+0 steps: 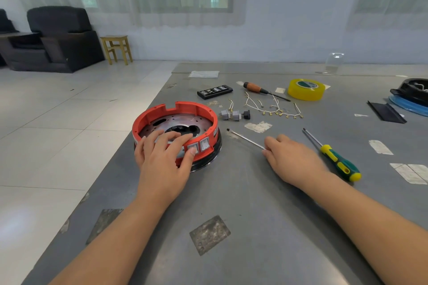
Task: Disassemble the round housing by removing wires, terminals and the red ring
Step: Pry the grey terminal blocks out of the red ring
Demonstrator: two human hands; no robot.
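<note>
A big grey table [231, 192] stands in a pale room. At nine o'clock the left hand [162, 162] lies spread over the housing [176, 132], thumb on the red ring [162, 111]. At three, the right hand [291, 159] pinches a thin tool [245, 137]. Farther back, at twelve, lie loose wires [273, 106] and terminals [234, 114]. I think the ring comes next; it needs prying up.
</note>
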